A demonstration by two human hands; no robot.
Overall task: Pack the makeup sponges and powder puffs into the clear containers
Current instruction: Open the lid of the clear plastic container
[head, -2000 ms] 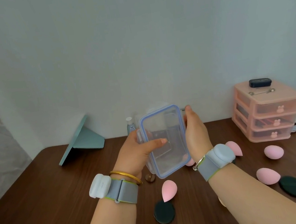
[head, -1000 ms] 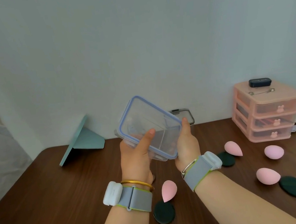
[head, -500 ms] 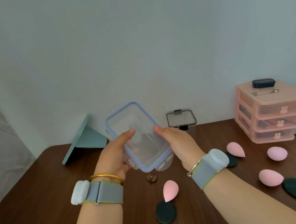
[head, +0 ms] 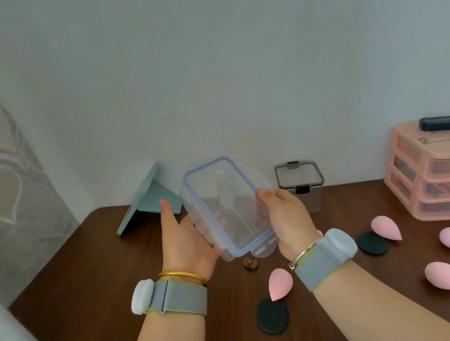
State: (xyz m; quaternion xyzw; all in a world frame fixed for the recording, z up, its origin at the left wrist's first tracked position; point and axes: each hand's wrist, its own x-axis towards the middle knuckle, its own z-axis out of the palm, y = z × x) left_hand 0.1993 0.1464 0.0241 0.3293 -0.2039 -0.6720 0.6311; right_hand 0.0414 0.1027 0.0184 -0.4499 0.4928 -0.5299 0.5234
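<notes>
Two hands, one box: clear container (head: 228, 207) with blue-rimmed lid is held up off the table (head: 86, 267), tilted, lid facing the camera.
Left hand (head: 183, 243): cups the container's left side and underside, thumb sticking up free of it.
Right hand (head: 287, 213): grips the right edge, thumb hooked over the blue rim.
Lid: looks seated; whether the end flap is unclipped I cannot tell.
Slip risk: smooth plastic and a partial left-hand hold, so a hard tug on a clip could pop the box loose, I reckon.
Drop zone: pink sponge (head: 280, 282) and dark puff (head: 272, 315) lie just below, with a small brown object (head: 250, 262) directly under the flap.
Still to pack: three more pink sponges and two dark puffs spread out right, none in the box.
Second container (head: 302, 185): stands closed by the wall, just behind the right hand; an elbow swing could knock it.
Further out: pink drawer unit (head: 447, 183) far right, teal stand (head: 149, 202) back left.
</notes>
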